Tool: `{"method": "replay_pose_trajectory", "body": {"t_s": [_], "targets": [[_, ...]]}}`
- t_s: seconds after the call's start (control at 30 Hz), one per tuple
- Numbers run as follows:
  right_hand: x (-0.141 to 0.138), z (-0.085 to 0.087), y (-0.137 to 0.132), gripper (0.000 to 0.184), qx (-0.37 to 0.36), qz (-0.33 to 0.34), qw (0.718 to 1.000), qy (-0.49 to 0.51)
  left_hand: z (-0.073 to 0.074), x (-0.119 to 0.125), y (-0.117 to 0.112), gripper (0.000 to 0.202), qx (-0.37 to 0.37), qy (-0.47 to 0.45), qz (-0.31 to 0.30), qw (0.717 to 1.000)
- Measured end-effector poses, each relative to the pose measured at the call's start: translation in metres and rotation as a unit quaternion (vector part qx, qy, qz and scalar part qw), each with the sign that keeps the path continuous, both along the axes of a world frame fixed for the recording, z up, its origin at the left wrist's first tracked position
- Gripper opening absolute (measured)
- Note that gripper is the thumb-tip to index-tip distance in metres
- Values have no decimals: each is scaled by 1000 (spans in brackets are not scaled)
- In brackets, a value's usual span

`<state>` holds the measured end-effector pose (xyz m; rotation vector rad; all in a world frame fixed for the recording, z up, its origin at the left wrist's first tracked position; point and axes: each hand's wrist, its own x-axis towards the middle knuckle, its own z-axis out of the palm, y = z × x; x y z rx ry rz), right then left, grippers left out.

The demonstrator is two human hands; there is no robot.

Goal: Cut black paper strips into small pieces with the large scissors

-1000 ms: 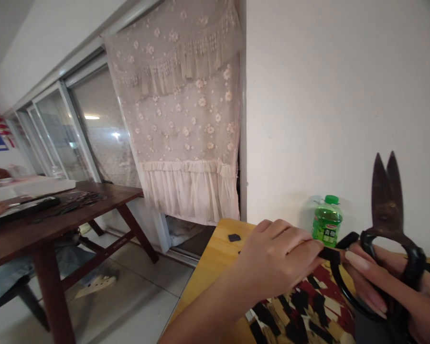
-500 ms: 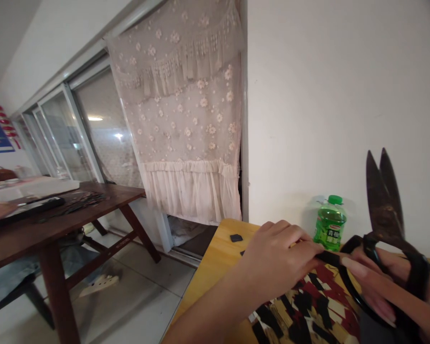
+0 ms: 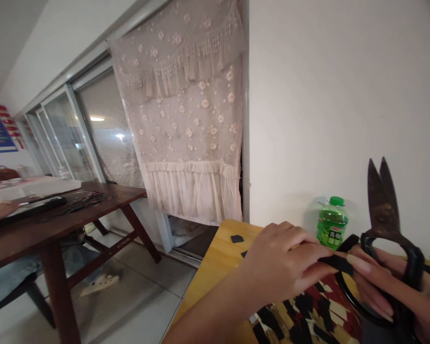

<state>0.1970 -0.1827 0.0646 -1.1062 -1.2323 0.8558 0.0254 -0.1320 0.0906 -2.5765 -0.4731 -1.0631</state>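
Note:
My left hand (image 3: 281, 265) pinches a black strip (image 3: 335, 263) of cloth or leather above a yellow wooden table (image 3: 218, 253). My right hand (image 3: 383, 286) grips large rusty shears (image 3: 383, 205) with black looped handles, their blades pointing up and slightly parted. The strip's far end lies close to the shears' handles, and the blades do not touch it. Below my hands lies a patchwork (image 3: 308, 310) of black, dark red and cream pieces, partly cut off by the frame's bottom edge. A small black piece (image 3: 237, 238) rests on the bare wood.
A green-capped plastic bottle (image 3: 332, 223) stands at the table's back, against a white wall (image 3: 326, 110). To the left, a co-worker's hand (image 3: 0, 210) rests at a dark wooden table (image 3: 107, 196) holding dark strips. A lace curtain (image 3: 182, 119) hangs beyond.
The shears have dropped slightly and now stand more upright. My left hand has shifted a little to the right, still holding the strip. The whole view has tilted slightly.

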Motion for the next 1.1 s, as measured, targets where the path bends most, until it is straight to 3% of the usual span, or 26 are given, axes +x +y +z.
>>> {"method": "replay_pose_trajectory", "body": {"t_s": [0.17, 0.3, 0.53, 0.83, 0.93, 1.1], "targets": [[-13, 8, -9, 48, -60, -25, 993, 94, 2, 1, -2, 27, 4, -29, -25, 999], [-15, 9, -12, 53, -60, -18, 993, 97, 3, 2, -3, 30, 7, -9, -23, 1000], [6, -14, 4, 44, -49, 32, 991, 118, 4, 1, -4, 31, 6, -15, -36, 999], [11, -27, 8, 37, -49, 12, 983, 175, 5, 2, -6, 30, 13, -8, -32, 999], [9, -23, 7, 39, -62, 6, 984, 164, 4, 3, -6, 30, 18, -24, -37, 999], [-11, 1, -5, 51, -47, -19, 990, 133, 4, 3, -8, 28, 15, -53, -46, 997]]}}
